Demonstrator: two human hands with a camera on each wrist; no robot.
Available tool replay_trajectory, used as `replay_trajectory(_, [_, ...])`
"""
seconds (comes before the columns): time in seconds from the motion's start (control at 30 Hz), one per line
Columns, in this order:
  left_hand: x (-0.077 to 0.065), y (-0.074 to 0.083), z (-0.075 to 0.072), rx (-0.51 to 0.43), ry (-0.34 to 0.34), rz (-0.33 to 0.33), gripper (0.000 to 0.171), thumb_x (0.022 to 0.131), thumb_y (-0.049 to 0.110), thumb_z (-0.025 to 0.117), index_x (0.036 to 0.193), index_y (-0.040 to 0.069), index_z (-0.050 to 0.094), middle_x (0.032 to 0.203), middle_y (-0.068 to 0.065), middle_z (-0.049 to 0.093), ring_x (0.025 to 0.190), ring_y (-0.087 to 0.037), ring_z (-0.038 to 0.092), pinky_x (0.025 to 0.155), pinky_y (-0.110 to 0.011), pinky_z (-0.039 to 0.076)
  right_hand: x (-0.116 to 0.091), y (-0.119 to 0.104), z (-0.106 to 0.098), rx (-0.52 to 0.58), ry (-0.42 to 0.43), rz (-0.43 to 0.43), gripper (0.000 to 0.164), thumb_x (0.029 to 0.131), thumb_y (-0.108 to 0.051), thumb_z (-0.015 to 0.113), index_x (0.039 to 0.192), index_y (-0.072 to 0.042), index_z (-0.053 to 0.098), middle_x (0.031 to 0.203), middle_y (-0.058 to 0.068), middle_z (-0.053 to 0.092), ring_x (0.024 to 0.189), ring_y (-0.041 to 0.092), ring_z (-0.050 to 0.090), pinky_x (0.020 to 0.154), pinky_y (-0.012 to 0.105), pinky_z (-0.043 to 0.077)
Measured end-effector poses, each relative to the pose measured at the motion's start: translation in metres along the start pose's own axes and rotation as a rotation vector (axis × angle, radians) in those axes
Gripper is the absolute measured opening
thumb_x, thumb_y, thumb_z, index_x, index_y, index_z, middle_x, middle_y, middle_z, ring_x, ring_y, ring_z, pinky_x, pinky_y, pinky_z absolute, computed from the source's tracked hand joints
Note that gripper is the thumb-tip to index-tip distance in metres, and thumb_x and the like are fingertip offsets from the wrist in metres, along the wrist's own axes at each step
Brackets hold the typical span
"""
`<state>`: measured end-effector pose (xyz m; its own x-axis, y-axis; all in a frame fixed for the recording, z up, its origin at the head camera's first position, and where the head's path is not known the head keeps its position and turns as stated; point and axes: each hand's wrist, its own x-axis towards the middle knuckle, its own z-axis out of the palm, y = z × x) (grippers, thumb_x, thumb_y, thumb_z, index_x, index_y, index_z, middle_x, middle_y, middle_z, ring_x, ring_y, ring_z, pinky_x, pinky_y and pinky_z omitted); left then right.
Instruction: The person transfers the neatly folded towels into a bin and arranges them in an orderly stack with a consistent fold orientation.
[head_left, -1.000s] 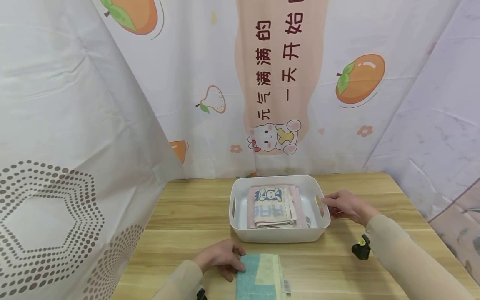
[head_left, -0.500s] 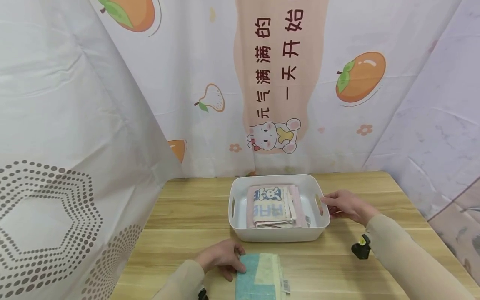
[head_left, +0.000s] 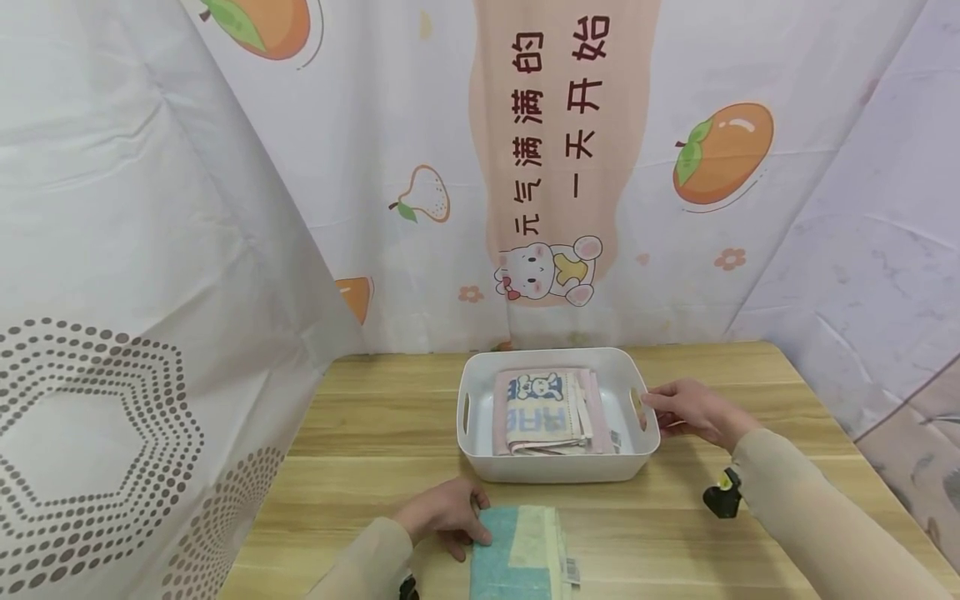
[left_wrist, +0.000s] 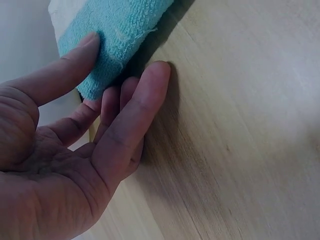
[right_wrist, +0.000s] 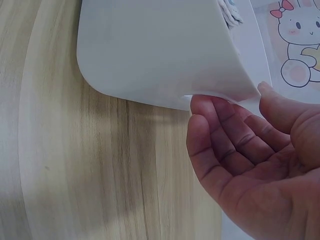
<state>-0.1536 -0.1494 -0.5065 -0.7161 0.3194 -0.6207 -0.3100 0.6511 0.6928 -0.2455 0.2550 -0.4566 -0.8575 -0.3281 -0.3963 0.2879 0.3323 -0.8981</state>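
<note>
A folded teal and pale yellow towel [head_left: 517,554] lies at the table's front. My left hand [head_left: 450,518] pinches its upper left corner. In the left wrist view the thumb presses on the teal terry cloth [left_wrist: 120,37] while fingers curl beneath the corner. Behind the towel stands a white plastic basket [head_left: 562,471] with handle holes in its ends. Inside lie folded pink and cream towels [head_left: 543,417] with a blue bear print. At the basket's right end, my right hand [head_left: 693,412] holds the handle, fingertips at the hole and thumb at the rim [right_wrist: 257,92].
The wooden table [head_left: 375,417] meets a printed curtain [head_left: 420,275] at the back. More sheeting [head_left: 187,275] hangs along the left side, and another sheet [head_left: 862,275] along the right. A small tag [head_left: 573,571] sticks out from the teal towel's right side.
The view has tilted down and shifted very slightly. Both hands, the basket and the towels stay where they were on the table.
</note>
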Motion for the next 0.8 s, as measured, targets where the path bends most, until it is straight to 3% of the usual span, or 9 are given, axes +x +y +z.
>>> replay_trajectory(0.8, [-0.008,0.011,0.009,0.167,0.081,-0.009,0.026,0.069,0.0,0.079,0.079,0.003,0.055,0.066,-0.013,0.058,0.051,-0.024,0.061,0.05,-0.037,0.054,-0.001,0.0,0.001,-0.006,0.02,-0.001,0.046,0.098,-0.022,0.049,0.126,0.013,0.046,0.095,0.022,0.066,0.083,0.028,0.061,0.077,0.043,0.051])
